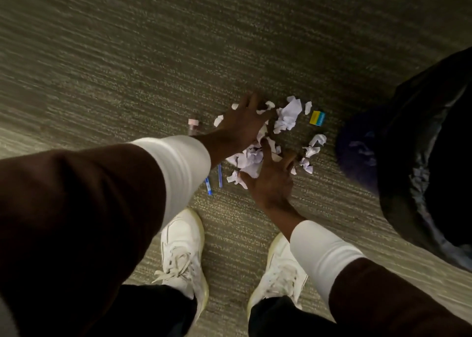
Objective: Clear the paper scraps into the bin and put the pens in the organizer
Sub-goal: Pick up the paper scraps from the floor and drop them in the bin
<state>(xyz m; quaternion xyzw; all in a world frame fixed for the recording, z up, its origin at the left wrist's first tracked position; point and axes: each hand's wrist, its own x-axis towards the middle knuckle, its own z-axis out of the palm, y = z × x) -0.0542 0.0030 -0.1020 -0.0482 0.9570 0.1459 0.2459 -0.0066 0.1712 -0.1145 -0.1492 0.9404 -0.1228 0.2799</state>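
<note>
Crumpled white paper scraps (287, 118) lie scattered on the carpet ahead of my feet. My left hand (242, 127) is spread over the far side of the pile, fingers apart, touching scraps. My right hand (272, 180) rests on the near side with fingers spread, and scraps (249, 160) are bunched between the two hands. Two blue pens (214, 180) lie on the carpet under my left forearm, partly hidden. A black-lined bin (421, 163) stands at the right, with some paper inside.
A small yellow and teal box (317, 118) lies just beyond the scraps. A pinkish small object (193, 125) sits left of my left wrist. My two white shoes (182, 249) stand on the striped carpet below the pile.
</note>
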